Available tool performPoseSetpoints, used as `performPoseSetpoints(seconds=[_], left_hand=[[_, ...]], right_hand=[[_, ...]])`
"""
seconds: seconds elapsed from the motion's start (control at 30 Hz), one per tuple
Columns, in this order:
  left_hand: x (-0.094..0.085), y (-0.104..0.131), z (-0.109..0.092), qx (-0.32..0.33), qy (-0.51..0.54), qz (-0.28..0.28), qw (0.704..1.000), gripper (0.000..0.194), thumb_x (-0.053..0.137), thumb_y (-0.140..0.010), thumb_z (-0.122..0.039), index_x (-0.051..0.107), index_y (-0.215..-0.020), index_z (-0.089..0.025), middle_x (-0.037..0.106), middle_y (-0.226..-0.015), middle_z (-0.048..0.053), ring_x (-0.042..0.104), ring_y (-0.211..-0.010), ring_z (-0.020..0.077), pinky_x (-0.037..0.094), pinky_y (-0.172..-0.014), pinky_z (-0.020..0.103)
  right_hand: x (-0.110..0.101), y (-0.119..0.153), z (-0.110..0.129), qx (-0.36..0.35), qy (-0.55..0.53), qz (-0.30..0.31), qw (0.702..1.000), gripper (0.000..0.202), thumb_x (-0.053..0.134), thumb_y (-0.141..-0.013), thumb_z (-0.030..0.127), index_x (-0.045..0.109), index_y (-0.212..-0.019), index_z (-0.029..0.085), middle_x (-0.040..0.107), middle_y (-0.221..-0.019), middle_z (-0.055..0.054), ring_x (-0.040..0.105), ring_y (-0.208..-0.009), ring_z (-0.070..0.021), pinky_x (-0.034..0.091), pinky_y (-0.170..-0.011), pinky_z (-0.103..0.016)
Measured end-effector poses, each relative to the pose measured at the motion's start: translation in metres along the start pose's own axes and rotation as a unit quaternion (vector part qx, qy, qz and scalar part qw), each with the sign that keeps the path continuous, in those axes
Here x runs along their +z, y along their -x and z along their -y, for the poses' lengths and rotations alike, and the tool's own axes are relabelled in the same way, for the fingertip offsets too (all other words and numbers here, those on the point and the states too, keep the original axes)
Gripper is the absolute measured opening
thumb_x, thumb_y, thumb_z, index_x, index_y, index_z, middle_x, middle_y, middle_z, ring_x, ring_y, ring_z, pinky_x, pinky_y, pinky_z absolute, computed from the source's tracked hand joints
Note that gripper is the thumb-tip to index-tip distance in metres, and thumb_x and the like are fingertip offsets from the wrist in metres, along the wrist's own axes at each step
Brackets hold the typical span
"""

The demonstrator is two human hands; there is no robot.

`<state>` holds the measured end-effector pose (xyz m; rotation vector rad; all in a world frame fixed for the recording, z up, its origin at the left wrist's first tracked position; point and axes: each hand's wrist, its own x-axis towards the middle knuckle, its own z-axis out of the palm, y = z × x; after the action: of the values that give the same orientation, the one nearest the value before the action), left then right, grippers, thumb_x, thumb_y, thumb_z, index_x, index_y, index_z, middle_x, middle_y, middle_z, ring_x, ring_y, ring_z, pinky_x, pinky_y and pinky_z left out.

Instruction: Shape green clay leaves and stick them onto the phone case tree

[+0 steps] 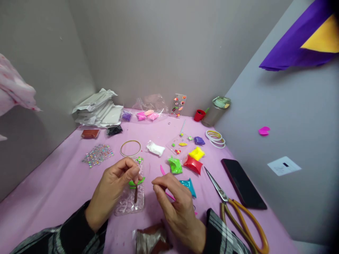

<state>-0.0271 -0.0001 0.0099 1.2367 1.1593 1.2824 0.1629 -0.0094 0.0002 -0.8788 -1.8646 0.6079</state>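
My left hand [115, 188] is closed, thumb and fingertips together, over a clear phone case [129, 203] lying on the table. Right below its fingertips are green clay pieces [132, 183] and a thin brown clay strip [136, 194]. Whether the fingers grip the strip cannot be made out. On the upper part of the case sits a small green and white flower [139, 159]. My right hand [177, 208] is pinched to the right of the case; anything between its fingertips is too small to see. A pink stick tool [162, 170] lies partly hidden beneath it.
Clay packets in green [175, 165], red [193, 164], yellow [196, 153], blue [188, 187] and white [155, 148] lie ahead. Large scissors [224, 197] and a phone [243, 183] are on the right. An opened brown packet [150, 241] lies in front. Rhinestones [97, 155] lie left.
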Motion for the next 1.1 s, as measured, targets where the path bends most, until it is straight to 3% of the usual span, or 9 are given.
performPoseSetpoints(seconds=[0.13, 0.33, 0.47, 0.6, 0.87, 1.1], left_hand=[[0.005, 0.001, -0.003, -0.015, -0.009, 0.013, 1.000, 0.023, 0.068, -0.088, -0.036, 0.063, -0.072, -0.020, 0.060, -0.067, -0.003, 0.057, -0.065, 0.0137, 0.046, -0.065, 0.024], [0.010, 0.002, -0.004, -0.006, 0.001, 0.020, 1.000, 0.005, 0.075, -0.081, -0.024, 0.072, -0.084, -0.022, 0.067, -0.082, -0.001, 0.061, -0.081, 0.0146, 0.048, -0.076, 0.024], [0.011, 0.003, 0.000, -0.031, 0.053, 0.030, 0.998, 0.015, 0.078, -0.078, -0.024, 0.069, -0.090, -0.023, 0.065, -0.084, -0.002, 0.063, -0.081, 0.0136, 0.049, -0.073, 0.022], [0.010, 0.003, 0.002, -0.026, 0.041, 0.030, 0.998, 0.017, 0.079, -0.078, -0.023, 0.068, -0.091, -0.022, 0.063, -0.086, -0.002, 0.060, -0.079, 0.0127, 0.048, -0.072, 0.021], [0.008, 0.003, -0.002, -0.009, -0.005, 0.035, 0.999, 0.018, 0.077, -0.080, -0.031, 0.064, -0.075, -0.019, 0.057, -0.071, -0.003, 0.052, -0.068, 0.0127, 0.043, -0.063, 0.023], [0.004, 0.005, 0.002, -0.008, -0.042, 0.080, 0.996, 0.042, 0.052, -0.097, -0.045, 0.056, -0.064, -0.020, 0.056, -0.066, -0.002, 0.055, -0.068, 0.0146, 0.043, -0.069, 0.025]], right_hand=[[0.000, 0.001, 0.000, 0.007, 0.002, 0.003, 1.000, 0.011, 0.055, -0.098, 0.015, 0.064, -0.098, 0.021, 0.067, -0.084, -0.001, 0.061, -0.074, -0.0140, 0.047, -0.068, -0.027], [0.000, 0.001, 0.001, -0.004, 0.008, -0.001, 1.000, 0.011, 0.055, -0.097, 0.014, 0.064, -0.097, 0.020, 0.067, -0.084, -0.002, 0.062, -0.074, -0.0141, 0.048, -0.069, -0.026], [0.000, 0.000, 0.002, -0.005, 0.004, -0.004, 1.000, 0.011, 0.055, -0.097, 0.013, 0.063, -0.098, 0.020, 0.067, -0.085, -0.002, 0.062, -0.074, -0.0136, 0.047, -0.069, -0.026], [-0.001, 0.000, 0.002, -0.004, -0.001, -0.004, 1.000, 0.011, 0.056, -0.097, 0.012, 0.063, -0.099, 0.021, 0.067, -0.085, -0.001, 0.062, -0.075, -0.0130, 0.047, -0.069, -0.026], [-0.001, -0.002, 0.003, -0.004, -0.007, -0.008, 1.000, 0.012, 0.057, -0.096, 0.012, 0.064, -0.100, 0.021, 0.066, -0.084, 0.000, 0.061, -0.074, -0.0123, 0.046, -0.069, -0.024], [-0.001, -0.001, 0.003, -0.012, -0.005, -0.012, 1.000, 0.012, 0.057, -0.096, 0.011, 0.064, -0.099, 0.020, 0.065, -0.082, 0.000, 0.060, -0.073, -0.0118, 0.046, -0.068, -0.024]])
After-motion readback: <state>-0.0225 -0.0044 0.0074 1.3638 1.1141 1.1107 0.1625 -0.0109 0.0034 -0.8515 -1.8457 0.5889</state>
